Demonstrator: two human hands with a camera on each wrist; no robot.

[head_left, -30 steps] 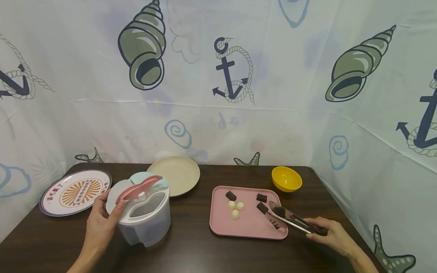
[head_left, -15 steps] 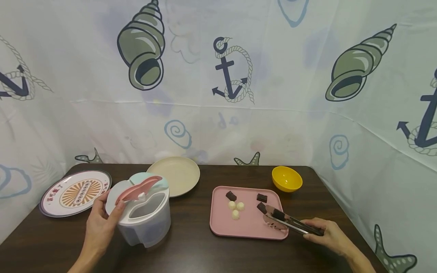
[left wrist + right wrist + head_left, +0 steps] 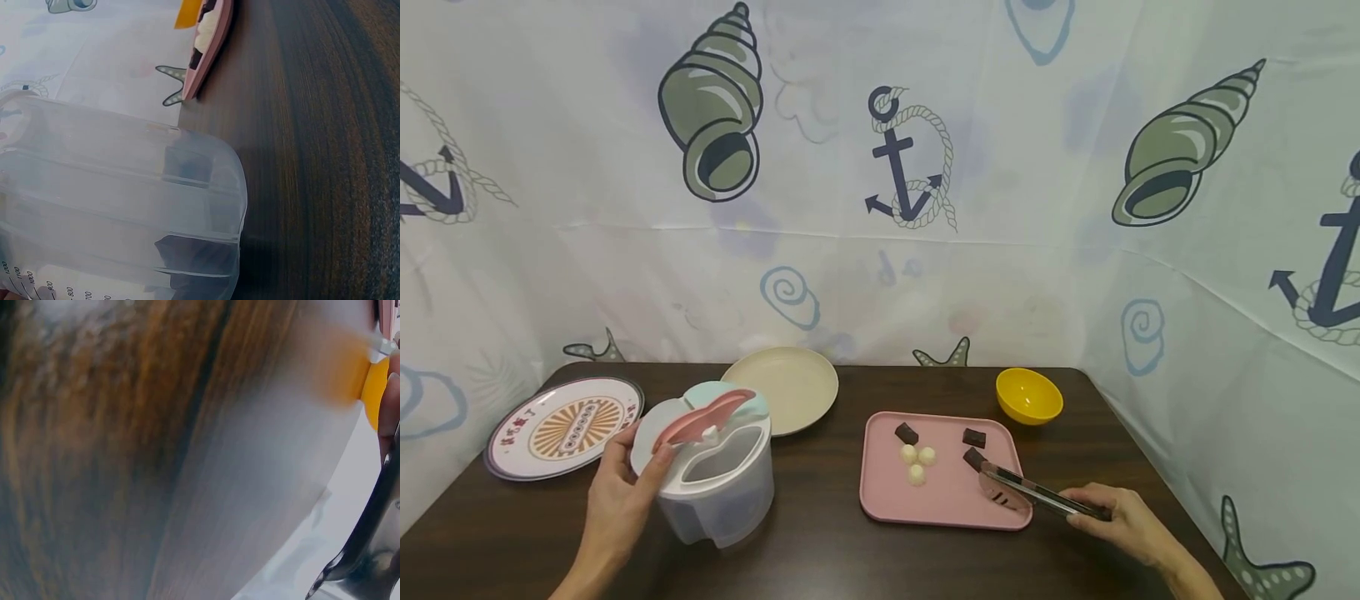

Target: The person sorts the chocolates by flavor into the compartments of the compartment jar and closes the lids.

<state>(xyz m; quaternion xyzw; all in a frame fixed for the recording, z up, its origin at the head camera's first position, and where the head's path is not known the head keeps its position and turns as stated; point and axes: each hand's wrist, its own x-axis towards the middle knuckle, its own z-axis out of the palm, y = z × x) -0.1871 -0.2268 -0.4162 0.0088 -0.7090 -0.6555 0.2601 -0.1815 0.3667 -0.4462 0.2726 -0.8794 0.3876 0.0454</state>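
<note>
My left hand (image 3: pixel 617 504) holds a clear plastic storage container (image 3: pixel 730 508) at the left, its thumb on the white lid's edge by a pink flap (image 3: pixel 703 418). Dark shapes show inside through the wall in the left wrist view, beside printed measuring marks. On the right, my right hand (image 3: pixel 1120 521) grips metal food tongs (image 3: pixel 1037 492) by their handle end. The tongs reach over a pink tray (image 3: pixel 887 500), their arms close together and tips at a dark brown chunk (image 3: pixel 974 458). Two more dark chunks, such as this chunk (image 3: pixel 906 433), and three cream balls (image 3: pixel 917 475) lie there.
A yellow bowl (image 3: pixel 1030 397) stands behind the tray's right corner. A cream plate (image 3: pixel 797 392) lies behind the container, and a patterned white plate (image 3: pixel 520 446) sits at the far left. A printed curtain (image 3: pixel 1000 283) hangs behind the dark wooden table (image 3: pixel 820 550).
My right hand has squeezed the tongs, and their arms have come together at the nearest dark chunk. The left hand and container have stayed in place.
</note>
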